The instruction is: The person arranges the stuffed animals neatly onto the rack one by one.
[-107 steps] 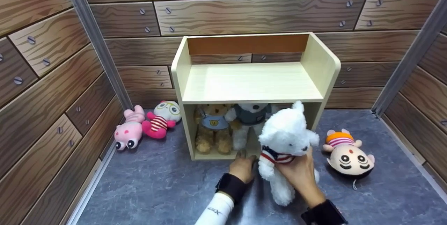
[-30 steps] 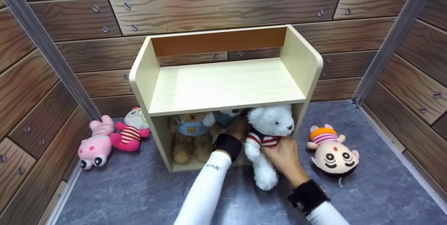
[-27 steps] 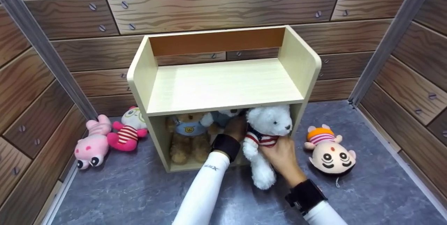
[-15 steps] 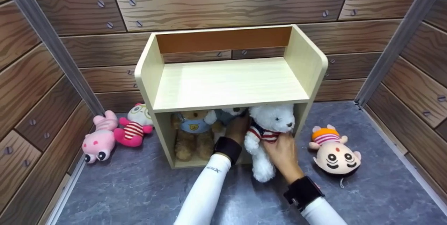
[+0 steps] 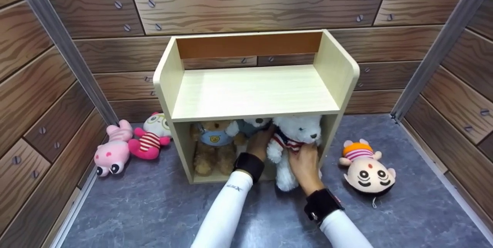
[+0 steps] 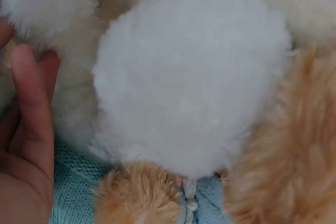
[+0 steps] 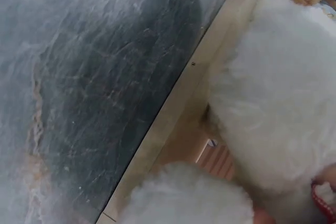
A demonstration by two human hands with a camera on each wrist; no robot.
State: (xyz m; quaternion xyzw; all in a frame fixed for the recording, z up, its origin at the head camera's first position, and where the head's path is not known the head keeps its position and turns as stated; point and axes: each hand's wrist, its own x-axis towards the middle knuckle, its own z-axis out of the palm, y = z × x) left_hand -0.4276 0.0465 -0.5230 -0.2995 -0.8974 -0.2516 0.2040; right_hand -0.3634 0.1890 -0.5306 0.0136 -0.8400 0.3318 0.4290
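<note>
The right hand [image 5: 306, 163] grips the white bear [image 5: 284, 157] below its striped shirt [image 5: 291, 144]; the bear's head lies above the gripping fingers. The left hand [image 5: 260, 142] is beside the bear, fingers loosely extended.

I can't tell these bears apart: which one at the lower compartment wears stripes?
The white bear at right, in the right hand's grip: its top has red and white stripes; the brown bear and middle bear show unstriped bluish tops.
</note>
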